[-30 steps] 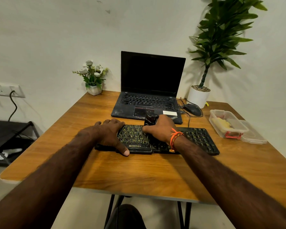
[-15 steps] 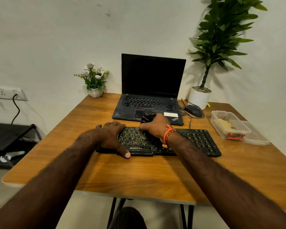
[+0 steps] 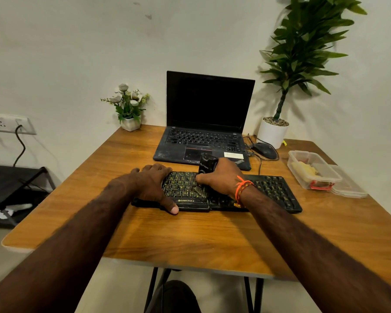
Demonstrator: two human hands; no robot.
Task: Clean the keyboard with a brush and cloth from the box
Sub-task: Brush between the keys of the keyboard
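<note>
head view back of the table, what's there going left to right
flower pot → laptop → mouse → white plant pot → clear plastic box

Pale wall (image 3: 77,53), wooden table (image 3: 190,240), black shelf (image 3: 14,177)

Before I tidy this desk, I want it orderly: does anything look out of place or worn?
Mostly orderly. The box lid lies off beside the open box, and the laptop palm rest looks dusty and scuffed. Nothing looks spilled.
</note>
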